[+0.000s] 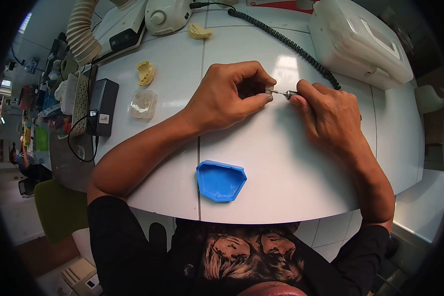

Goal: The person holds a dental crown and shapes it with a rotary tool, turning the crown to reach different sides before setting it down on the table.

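Observation:
My left hand point(227, 93) is closed in a pinch, thumb and forefinger on a small pale piece point(269, 90), mostly hidden by the fingertips. A rotary handpiece point(290, 94) lies in my right hand point(333, 116), fingers wrapped round its body. Its thin metal bur points left and reaches right to the small piece. Both hands are over the white table point(281, 182). Nearer my body sits a blue, angular, hollow rubber mould point(222, 183).
Two yellowish plaster dental models point(145, 73) and a small clear box point(143, 104) lie left and back. A black power box point(104, 107), a white control unit point(166, 16) and a ribbed hose point(83, 32) stand beyond. A coiled cord point(291, 43) runs near a white case point(357, 44).

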`<action>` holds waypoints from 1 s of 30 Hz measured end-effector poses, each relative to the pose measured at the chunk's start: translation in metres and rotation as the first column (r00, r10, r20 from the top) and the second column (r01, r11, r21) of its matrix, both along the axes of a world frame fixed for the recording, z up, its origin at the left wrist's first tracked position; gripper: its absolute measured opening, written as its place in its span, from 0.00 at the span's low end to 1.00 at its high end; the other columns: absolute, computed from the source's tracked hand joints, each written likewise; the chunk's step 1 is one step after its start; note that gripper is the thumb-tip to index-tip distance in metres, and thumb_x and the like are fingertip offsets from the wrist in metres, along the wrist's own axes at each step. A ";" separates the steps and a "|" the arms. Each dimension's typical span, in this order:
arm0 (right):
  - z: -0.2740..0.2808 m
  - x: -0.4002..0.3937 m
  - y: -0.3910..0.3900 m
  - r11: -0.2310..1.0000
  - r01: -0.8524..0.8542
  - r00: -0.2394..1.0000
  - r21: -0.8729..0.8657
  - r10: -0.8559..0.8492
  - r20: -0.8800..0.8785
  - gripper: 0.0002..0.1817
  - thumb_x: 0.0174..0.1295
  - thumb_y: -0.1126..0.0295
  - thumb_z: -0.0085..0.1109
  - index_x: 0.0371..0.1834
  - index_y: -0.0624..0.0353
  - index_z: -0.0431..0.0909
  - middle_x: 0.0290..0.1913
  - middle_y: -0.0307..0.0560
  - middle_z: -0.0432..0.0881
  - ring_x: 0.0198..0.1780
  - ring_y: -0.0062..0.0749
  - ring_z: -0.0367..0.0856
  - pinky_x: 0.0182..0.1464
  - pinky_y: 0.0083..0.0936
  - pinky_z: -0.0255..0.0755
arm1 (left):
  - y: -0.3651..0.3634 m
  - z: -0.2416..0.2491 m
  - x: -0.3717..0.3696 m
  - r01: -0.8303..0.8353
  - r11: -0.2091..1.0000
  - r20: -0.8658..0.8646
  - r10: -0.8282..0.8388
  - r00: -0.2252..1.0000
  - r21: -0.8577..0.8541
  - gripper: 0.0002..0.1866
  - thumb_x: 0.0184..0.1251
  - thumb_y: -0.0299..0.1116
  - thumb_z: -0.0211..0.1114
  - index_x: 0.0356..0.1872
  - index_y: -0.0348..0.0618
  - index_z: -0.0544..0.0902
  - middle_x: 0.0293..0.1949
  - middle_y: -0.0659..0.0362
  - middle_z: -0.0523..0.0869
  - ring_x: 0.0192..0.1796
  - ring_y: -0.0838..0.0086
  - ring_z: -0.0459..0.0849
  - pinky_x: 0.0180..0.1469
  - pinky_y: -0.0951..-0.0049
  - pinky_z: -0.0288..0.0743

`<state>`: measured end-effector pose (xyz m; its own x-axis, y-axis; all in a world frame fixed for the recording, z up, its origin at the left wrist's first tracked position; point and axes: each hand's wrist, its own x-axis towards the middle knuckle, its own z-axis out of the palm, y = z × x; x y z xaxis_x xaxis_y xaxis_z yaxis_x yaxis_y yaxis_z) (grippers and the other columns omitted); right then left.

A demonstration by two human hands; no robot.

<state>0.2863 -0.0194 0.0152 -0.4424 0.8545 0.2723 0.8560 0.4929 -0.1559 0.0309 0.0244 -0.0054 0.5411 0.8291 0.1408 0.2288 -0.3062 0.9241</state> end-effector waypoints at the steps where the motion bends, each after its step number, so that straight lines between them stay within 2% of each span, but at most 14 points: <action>1: 0.000 0.000 0.000 1.000 0.000 1.000 0.000 0.000 0.005 0.18 0.83 0.52 0.59 0.40 0.52 0.83 0.26 0.46 0.85 0.24 0.51 0.86 0.27 0.46 0.75 | 0.000 0.001 0.000 -0.004 1.000 -0.006 0.004 1.000 -0.005 0.13 0.72 0.22 0.77 0.54 0.34 0.90 0.44 0.59 0.94 0.47 0.80 0.92 0.54 0.77 0.87; 13: 0.004 -0.003 -0.002 0.999 0.024 0.999 -0.034 -0.023 0.038 0.19 0.83 0.50 0.59 0.39 0.52 0.83 0.27 0.46 0.86 0.26 0.53 0.87 0.29 0.48 0.76 | -0.001 0.000 0.002 -0.023 1.000 -0.044 0.023 0.999 0.000 0.13 0.72 0.25 0.79 0.53 0.33 0.91 0.41 0.59 0.94 0.44 0.81 0.91 0.52 0.78 0.86; 22: 0.003 -0.002 0.000 1.000 0.023 0.999 -0.019 -0.023 0.045 0.19 0.83 0.51 0.59 0.40 0.53 0.85 0.28 0.47 0.87 0.27 0.52 0.88 0.29 0.48 0.77 | 0.000 -0.006 0.001 -0.008 1.000 0.003 0.008 1.000 0.030 0.13 0.72 0.25 0.79 0.54 0.33 0.91 0.42 0.59 0.94 0.44 0.81 0.91 0.52 0.78 0.86; 25: 0.004 -0.003 -0.001 0.999 0.034 0.998 -0.038 -0.032 0.049 0.19 0.83 0.51 0.59 0.40 0.53 0.85 0.28 0.48 0.88 0.27 0.52 0.88 0.29 0.48 0.78 | -0.001 -0.001 0.001 -0.017 1.000 -0.052 0.018 0.998 0.023 0.13 0.72 0.24 0.78 0.54 0.33 0.91 0.42 0.59 0.94 0.45 0.81 0.92 0.52 0.78 0.86; 30: 0.003 -0.003 -0.001 0.999 0.023 0.998 -0.034 -0.021 0.058 0.19 0.83 0.51 0.58 0.40 0.53 0.85 0.28 0.49 0.88 0.27 0.53 0.88 0.30 0.48 0.78 | -0.002 -0.003 0.001 -0.011 1.000 -0.039 0.011 0.999 0.008 0.13 0.72 0.24 0.78 0.54 0.33 0.91 0.43 0.59 0.94 0.46 0.81 0.91 0.52 0.78 0.85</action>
